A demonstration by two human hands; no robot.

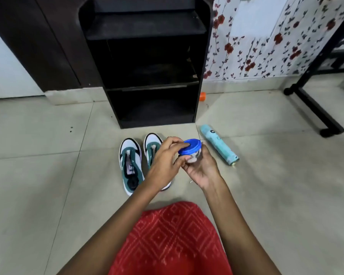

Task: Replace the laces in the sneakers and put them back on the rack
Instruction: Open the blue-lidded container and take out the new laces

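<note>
A person sits on the tiled floor facing a black rack, with a red patterned garment over the lap. Both hands are raised in front of the body and meet at a small clear jar with a blue lid.

The right hand cups the jar from below, its fingers curled round the underside and the thumb up the jar's right wall. The left hand comes over from the left; its fingers are bent and pinch the lid's rim, with the thumb at the lid's near edge. The lid sits tilted on the jar. Something pale is inside the jar, but what it is cannot be told.

The two sneakers, white with green panels, stand side by side on the floor just in front of the rack's lowest shelf, toes toward it. The left sneaker is in full view; the right sneaker is partly hidden behind the left hand and forearm. Whether they have laces cannot be told.

A pale teal spray can lies on its side on the floor to the right of the hands. A small orange thing sits by the rack's right foot, at the base of the flowered wall.
</note>
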